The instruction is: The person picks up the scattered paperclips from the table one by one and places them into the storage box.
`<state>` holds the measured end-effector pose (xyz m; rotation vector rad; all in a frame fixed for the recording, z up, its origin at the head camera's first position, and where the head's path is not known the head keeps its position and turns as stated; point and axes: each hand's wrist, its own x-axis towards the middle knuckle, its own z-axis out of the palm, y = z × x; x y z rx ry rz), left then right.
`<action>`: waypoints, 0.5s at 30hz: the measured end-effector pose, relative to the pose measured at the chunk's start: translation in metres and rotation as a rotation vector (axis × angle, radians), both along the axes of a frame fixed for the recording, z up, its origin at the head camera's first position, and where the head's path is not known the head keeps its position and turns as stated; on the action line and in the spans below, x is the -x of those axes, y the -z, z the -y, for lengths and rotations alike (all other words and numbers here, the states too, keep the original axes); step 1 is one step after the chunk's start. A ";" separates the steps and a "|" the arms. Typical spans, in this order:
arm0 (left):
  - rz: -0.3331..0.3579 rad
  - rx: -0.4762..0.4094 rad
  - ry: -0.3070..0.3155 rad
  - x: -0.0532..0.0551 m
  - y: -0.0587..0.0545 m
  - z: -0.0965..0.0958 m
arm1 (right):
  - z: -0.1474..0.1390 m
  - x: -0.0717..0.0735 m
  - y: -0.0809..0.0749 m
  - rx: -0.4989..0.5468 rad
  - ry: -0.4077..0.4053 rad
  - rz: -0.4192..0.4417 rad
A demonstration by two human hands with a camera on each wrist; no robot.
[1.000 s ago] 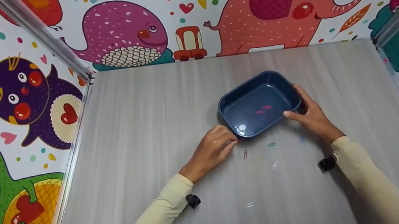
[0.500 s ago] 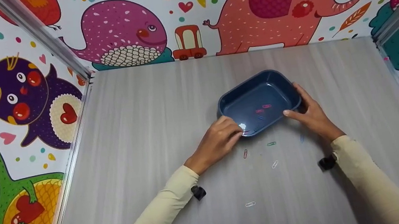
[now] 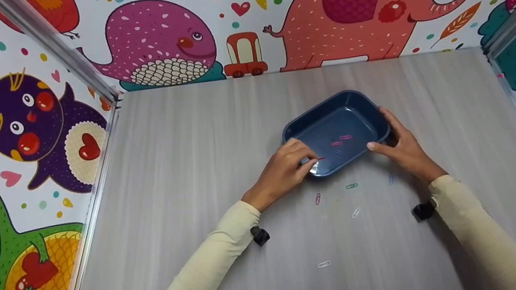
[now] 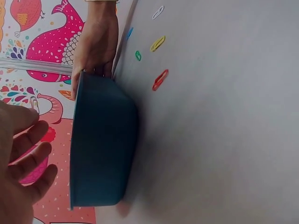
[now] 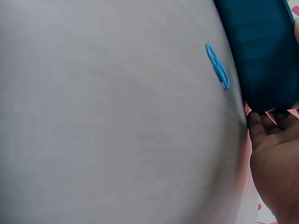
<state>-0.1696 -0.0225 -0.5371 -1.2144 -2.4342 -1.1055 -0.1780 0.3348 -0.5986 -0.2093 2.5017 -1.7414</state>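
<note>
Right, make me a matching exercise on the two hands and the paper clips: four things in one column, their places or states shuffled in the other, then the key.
Things
1. left hand
2. right hand
3. pink paper clips
4. white paper clips

Places or states
A. on the tabletop
B. pinching a paper clip
C. in the blue tray
D. holding the tray at a corner

Pairs: 1-B, 2-D, 3-C, 4-A

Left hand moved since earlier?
Yes: left hand moved forward, slightly right, relative to the red paper clip on the table; fingers over the blue tray.
</note>
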 end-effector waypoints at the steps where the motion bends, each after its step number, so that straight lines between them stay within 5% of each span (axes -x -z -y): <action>1: 0.009 0.004 0.000 0.002 -0.001 -0.001 | 0.000 0.000 0.000 -0.001 0.001 -0.003; 15: 0.100 0.117 0.012 0.027 0.001 -0.010 | -0.001 0.000 0.001 -0.018 0.006 0.002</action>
